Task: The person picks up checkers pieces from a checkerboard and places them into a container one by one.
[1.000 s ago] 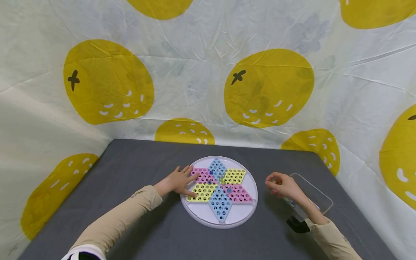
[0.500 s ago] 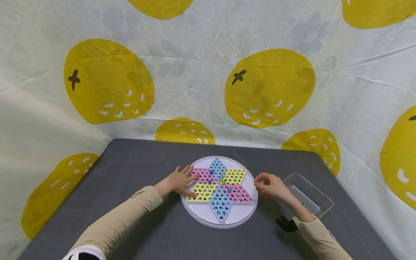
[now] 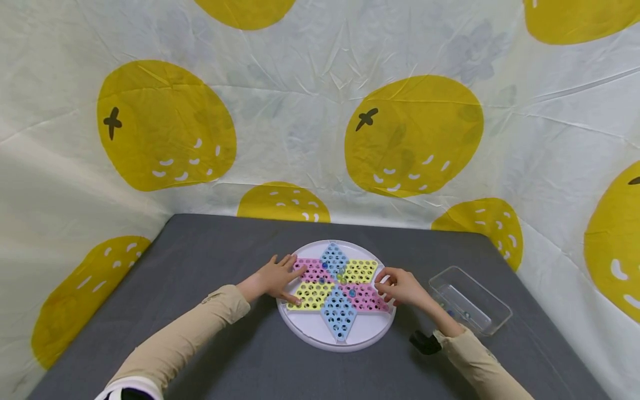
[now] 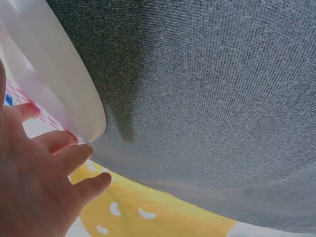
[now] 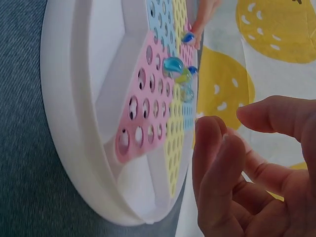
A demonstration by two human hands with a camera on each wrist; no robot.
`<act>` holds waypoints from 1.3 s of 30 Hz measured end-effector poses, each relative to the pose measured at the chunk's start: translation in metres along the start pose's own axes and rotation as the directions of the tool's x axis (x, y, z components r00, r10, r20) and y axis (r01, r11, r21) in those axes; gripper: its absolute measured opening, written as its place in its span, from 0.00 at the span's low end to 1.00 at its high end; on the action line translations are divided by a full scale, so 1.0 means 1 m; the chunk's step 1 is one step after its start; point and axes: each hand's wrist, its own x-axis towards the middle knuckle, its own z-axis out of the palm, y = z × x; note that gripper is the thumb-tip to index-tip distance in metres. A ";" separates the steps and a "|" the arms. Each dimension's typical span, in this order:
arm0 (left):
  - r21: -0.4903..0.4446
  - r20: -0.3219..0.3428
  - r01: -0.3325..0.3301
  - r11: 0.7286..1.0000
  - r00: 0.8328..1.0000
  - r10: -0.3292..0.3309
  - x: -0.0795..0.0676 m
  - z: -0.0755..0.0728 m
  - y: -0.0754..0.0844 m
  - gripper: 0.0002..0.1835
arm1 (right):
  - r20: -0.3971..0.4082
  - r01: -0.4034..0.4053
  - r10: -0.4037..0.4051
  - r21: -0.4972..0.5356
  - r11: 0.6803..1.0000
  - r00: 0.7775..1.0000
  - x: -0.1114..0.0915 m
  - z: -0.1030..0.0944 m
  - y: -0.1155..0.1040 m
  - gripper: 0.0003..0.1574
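Note:
A round white Chinese checkers board [image 3: 310, 329] lies on the table, its star of holes coloured pink, yellow and blue. Several glass marbles sit near its middle, among them a light blue marble [image 5: 173, 65] and a dark blue marble [image 3: 325, 265]. My left hand [image 3: 278, 276] rests on the board's left side with fingers spread. Over the right rim is my right hand [image 3: 400, 286], its fingers bent and the thumb close to them. No marble shows at these fingertips, and I cannot tell whether one is hidden there.
A clear plastic box [image 3: 500, 319] with a few marbles in its near end stands right of the board. Dark grey cloth [image 3: 230, 239] covers the table. A white curtain [image 3: 300, 128] with yellow fruit prints hangs behind and at both sides.
My right hand has moved left from beside the clear box to over the board's right rim, leaving the box more exposed. My left hand and the marbles on the board stay in place.

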 end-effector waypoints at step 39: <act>-0.036 0.012 0.007 0.999 1.000 -0.007 -0.002 -0.004 0.004 0.50 | 0.070 0.030 -0.027 -0.039 0.999 0.997 0.024 0.044 -0.007 0.13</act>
